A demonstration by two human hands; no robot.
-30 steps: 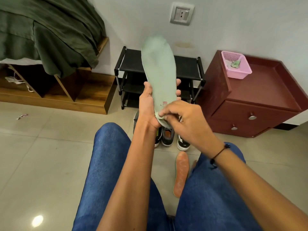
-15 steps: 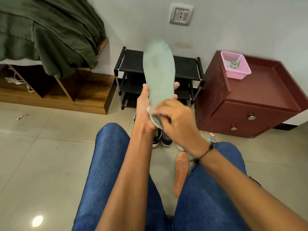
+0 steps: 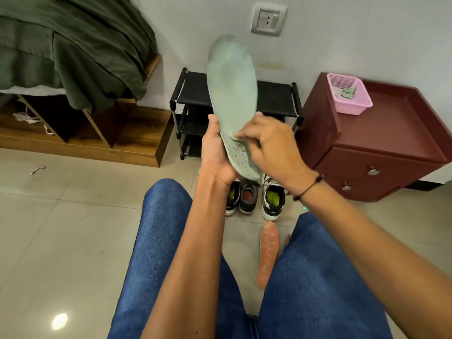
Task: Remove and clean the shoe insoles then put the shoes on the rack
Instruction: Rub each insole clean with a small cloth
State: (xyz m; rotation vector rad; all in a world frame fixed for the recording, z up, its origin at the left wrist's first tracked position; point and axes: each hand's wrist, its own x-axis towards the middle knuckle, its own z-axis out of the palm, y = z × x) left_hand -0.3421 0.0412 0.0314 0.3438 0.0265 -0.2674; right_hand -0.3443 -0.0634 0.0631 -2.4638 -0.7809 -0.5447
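Fingers [image 3: 244, 135] of the right hand [image 3: 274, 148] curl and pinch a small pale wad, likely a wipe or cloth, flat against the face of the green insole [image 3: 232, 94]; what the wad is cannot be told for sure. Left hand [image 3: 215, 152] grips the insole from behind and below, thumb on its near left edge, fingertips showing past the far right edge

Insole held up between the knees, in front of the black shoe rack [image 3: 276, 99]. Long axis runs near upright, toe end high and leaning slightly left, heel end low by the left palm. Most of the unwiped length lies above the right fingers, toward the toe, so a stroke along the axis goes up and away. Right hand does the rubbing; left only steadies

Against half a second ago: right fingers sit higher on the insole, printed heel markings now uncovered below them; insole tilted a bit more to the left

On the floor: three shoes [image 3: 272, 201] just before the rack, two showing yellow-green liners, the middle one an orange-brown one; an orange insole [image 3: 267, 253] lies loose between the legs. Rack shelves in view carry no shoes yet
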